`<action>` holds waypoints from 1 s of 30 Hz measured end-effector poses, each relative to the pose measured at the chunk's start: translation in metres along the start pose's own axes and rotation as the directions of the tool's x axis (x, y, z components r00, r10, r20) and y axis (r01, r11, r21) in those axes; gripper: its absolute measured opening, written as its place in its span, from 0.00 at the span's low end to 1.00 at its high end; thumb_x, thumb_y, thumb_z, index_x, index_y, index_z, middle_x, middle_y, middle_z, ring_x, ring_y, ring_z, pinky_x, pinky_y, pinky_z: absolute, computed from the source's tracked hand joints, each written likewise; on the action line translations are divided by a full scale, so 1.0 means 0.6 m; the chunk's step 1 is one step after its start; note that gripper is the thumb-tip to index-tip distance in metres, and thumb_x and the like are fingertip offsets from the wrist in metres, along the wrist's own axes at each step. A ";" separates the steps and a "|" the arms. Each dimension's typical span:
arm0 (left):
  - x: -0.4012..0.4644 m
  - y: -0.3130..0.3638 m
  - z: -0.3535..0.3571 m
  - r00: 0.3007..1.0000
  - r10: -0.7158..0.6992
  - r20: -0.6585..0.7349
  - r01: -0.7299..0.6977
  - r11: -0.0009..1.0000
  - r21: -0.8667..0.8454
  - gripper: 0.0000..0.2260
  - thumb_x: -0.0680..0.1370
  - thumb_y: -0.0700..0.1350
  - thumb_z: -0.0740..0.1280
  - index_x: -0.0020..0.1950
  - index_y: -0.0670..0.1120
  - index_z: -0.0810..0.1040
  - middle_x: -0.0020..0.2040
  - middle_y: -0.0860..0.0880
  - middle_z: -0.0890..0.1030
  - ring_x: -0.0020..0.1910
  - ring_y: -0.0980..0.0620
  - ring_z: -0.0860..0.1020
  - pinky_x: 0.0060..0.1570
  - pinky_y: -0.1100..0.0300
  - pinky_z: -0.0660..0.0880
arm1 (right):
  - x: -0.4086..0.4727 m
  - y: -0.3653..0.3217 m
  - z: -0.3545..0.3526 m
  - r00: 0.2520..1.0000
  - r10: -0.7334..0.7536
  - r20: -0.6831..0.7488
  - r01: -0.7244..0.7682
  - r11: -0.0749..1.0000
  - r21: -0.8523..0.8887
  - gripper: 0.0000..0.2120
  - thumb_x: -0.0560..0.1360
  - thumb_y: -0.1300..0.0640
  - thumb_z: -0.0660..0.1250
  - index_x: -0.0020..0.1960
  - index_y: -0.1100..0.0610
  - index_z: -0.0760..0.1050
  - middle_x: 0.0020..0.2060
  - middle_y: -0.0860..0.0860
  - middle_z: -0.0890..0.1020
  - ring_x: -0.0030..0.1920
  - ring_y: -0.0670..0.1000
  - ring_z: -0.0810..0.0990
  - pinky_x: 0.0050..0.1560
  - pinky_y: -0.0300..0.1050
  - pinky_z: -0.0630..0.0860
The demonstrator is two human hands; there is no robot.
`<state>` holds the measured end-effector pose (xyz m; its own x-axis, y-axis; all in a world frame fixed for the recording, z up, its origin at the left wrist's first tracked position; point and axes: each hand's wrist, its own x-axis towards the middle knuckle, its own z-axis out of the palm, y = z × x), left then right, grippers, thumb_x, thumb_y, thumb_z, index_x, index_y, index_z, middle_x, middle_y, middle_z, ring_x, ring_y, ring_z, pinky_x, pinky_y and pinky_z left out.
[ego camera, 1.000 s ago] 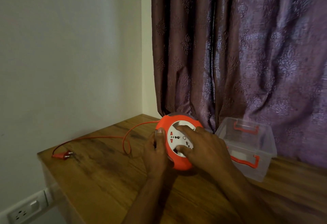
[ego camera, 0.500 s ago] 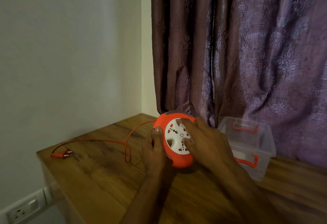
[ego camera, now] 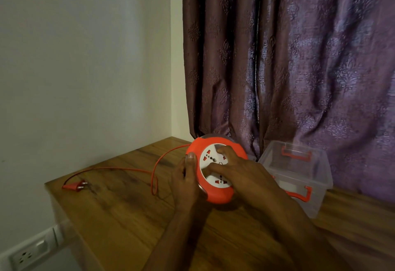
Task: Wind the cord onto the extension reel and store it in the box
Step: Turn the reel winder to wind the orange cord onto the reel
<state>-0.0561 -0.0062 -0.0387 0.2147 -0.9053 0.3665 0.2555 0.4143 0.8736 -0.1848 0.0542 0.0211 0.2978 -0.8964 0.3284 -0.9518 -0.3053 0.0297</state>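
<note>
I see the orange extension reel (ego camera: 215, 170) tilted up on its rim near the back edge of the wooden bench (ego camera: 128, 217), white socket face toward me. My left hand (ego camera: 186, 183) grasps its left rim, thumb lying up along the orange edge. My right hand (ego camera: 241, 172) is over the socket face with fingers curled and pressing into the white disc; I read that as gripping the reel's centre.

The orange cord (ego camera: 154, 170) leaves the reel's upper left, loops down just left of my left hand, then runs along the bench toward the left corner. Its plug (ego camera: 74, 185) lies close to that corner, near the bench's left edge.

The clear box (ego camera: 299, 176) with orange handles sits open, just right of the reel and against the purple curtain (ego camera: 288, 56) at the back edge. The near half of the bench is bare wood. A wall socket (ego camera: 27, 253) sits below the bench's left edge.
</note>
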 end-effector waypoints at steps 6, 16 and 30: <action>0.006 -0.001 -0.003 1.000 0.018 0.009 -0.018 1.000 0.010 0.13 0.73 0.63 0.61 0.42 0.59 0.82 0.38 0.58 0.86 0.37 0.53 0.86 0.32 0.60 0.80 | -0.004 0.006 0.003 0.998 0.010 -0.060 -0.010 1.000 -0.003 0.23 0.76 0.46 0.62 0.67 0.31 0.59 0.73 0.47 0.54 0.66 0.55 0.68 0.57 0.49 0.72; 0.008 0.007 -0.007 0.994 0.109 -0.011 -0.109 0.994 0.006 0.09 0.75 0.61 0.61 0.40 0.67 0.82 0.37 0.62 0.85 0.35 0.58 0.84 0.29 0.68 0.77 | 0.008 0.004 0.015 0.972 0.134 -0.192 -0.130 0.991 0.031 0.30 0.73 0.39 0.61 0.69 0.29 0.49 0.61 0.48 0.66 0.56 0.54 0.74 0.47 0.46 0.72; 0.015 0.015 0.013 0.973 0.231 0.024 -0.232 0.972 0.042 0.17 0.81 0.52 0.60 0.40 0.74 0.78 0.35 0.70 0.82 0.35 0.66 0.82 0.27 0.73 0.74 | 0.011 0.002 0.019 0.909 0.322 -0.266 -0.288 0.944 0.159 0.30 0.72 0.31 0.54 0.72 0.35 0.55 0.66 0.46 0.70 0.62 0.52 0.73 0.56 0.49 0.70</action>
<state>-0.0591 -0.0114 -0.0254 0.2456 -0.7868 0.5663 0.1589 0.6089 0.7771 -0.1830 0.0446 0.0127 -0.0551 -0.8272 0.5592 -0.9728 -0.0817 -0.2166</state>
